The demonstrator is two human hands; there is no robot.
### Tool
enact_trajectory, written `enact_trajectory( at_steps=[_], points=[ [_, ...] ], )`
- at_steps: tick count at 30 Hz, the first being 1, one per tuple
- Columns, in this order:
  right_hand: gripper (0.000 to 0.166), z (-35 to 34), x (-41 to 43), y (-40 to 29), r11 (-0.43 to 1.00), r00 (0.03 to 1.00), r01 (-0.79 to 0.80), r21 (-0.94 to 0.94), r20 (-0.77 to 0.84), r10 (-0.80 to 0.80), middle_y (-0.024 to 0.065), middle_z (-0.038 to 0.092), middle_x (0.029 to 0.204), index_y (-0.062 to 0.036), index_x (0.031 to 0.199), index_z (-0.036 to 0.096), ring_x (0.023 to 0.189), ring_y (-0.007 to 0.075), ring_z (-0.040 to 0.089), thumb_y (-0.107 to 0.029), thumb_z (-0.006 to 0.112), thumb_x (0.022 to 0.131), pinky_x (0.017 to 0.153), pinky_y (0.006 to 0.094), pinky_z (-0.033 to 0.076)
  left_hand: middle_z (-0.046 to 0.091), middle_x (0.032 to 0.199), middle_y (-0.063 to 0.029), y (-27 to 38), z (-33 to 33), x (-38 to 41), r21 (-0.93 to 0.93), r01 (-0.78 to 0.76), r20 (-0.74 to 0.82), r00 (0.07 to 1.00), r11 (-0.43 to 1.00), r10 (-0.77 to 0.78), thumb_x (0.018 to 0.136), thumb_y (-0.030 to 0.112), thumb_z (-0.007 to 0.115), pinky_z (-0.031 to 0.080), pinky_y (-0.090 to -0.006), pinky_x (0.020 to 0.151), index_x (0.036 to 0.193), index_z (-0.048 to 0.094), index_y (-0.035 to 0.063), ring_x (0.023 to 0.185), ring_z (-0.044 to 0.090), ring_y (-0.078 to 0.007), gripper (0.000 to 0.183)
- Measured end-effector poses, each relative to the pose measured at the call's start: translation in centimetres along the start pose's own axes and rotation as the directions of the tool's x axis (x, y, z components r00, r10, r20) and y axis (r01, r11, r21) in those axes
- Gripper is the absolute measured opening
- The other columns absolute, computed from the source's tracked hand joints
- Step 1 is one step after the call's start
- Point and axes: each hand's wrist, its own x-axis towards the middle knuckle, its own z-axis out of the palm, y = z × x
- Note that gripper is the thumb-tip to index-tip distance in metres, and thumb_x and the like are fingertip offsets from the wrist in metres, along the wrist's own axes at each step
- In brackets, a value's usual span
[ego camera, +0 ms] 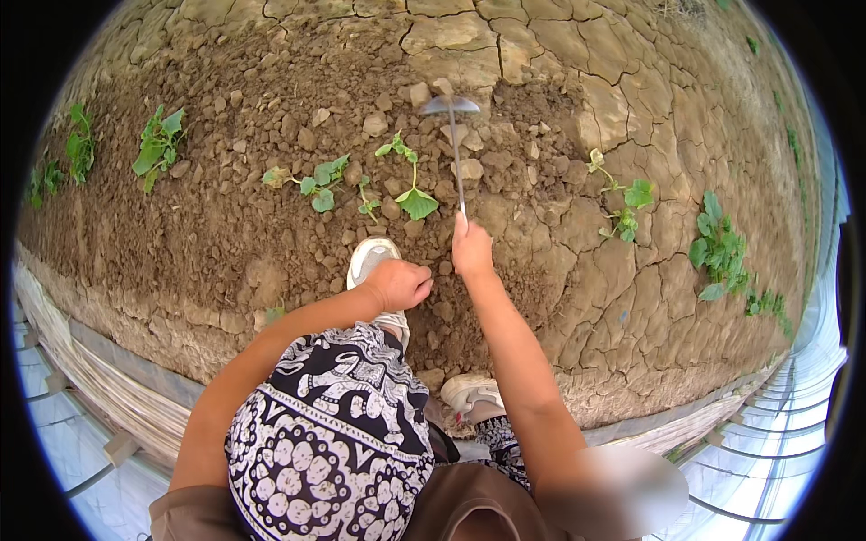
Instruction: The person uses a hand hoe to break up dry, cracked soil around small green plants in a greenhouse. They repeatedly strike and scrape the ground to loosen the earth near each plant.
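Note:
My right hand grips the handle of a small hand hoe, whose slightly blurred metal blade lies among clods at the top centre. Closed and apparently holding nothing, my left hand hangs over my left shoe. Between the hoe and my left foot, a young leafy plant stands in loose soil, left of the handle. Another low plant with rounded leaves grows farther left. Whether the blade touches the ground cannot be told.
Broken clods cover the left and centre; cracked, crusted soil spreads on the right. More seedlings grow at far left and right. My right shoe is on the soil. Plastic sheeting edges the ground behind me.

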Motion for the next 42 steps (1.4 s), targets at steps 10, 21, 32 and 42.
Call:
enact_trajectory(
  at_steps=[10,21,32,42],
  points=[
    [0.048,-0.1,0.2,-6.8,0.928,0.967,-0.231,0.293,-0.037,0.252,0.0136,0.053,0.056,0.0074,0.084,0.05,0.039,0.0242,0.052,-0.036,0.036,0.1,0.036,0.0359,0.044,0.062,0.063,-0.0114,-0.3,-0.6,-0.2,0.028,0.065,0.048,0.997,0.998,-0.066,0.084,0.026,0.053,0.05,-0.0431,0.056,0.072,0.058,0.0075,0.059,0.061,-0.0325,0.023],
    [0.04,-5.6,-6.8,-3.6,0.86,0.951,-0.309,0.406,0.122,0.284,0.0024,0.039,0.05,-0.007,0.072,0.04,0.034,0.0135,0.036,-0.035,0.039,0.1,0.032,0.0313,0.035,0.06,0.062,-0.0095,-0.7,-0.4,-0.5,-0.011,0.036,0.004,0.999,0.999,-0.036,0.083,0.023,0.055,0.048,-0.0409,0.053,0.068,0.054,0.0074,0.057,0.06,-0.0311,0.022],
    [0.045,-5.1,-5.4,-2.8,0.863,0.991,-0.135,0.486,0.05,0.127,0.0038,0.046,0.053,-0.0061,0.068,0.042,0.038,0.0121,0.042,-0.035,0.035,0.101,0.035,0.0282,0.036,0.06,0.061,-0.0108,-0.3,-0.6,-0.3,0.001,0.036,-0.011,0.999,0.999,-0.036,0.084,0.023,0.056,0.048,-0.0415,0.053,0.068,0.054,0.0076,0.058,0.059,-0.0317,0.022],
    [0.043,-7.8,-11.9,-0.1,0.807,0.978,0.092,0.583,-0.206,0.038,-0.0006,0.042,0.053,-0.0081,0.071,0.045,0.04,0.0077,0.038,-0.039,0.039,0.1,0.037,0.023,0.034,0.059,0.06,-0.0097,-0.8,-0.3,-1.3,0.019,0.042,-0.008,0.999,0.999,-0.042,0.085,0.023,0.055,0.047,-0.0408,0.051,0.068,0.053,0.0085,0.055,0.058,-0.0306,0.022]
  ],
)
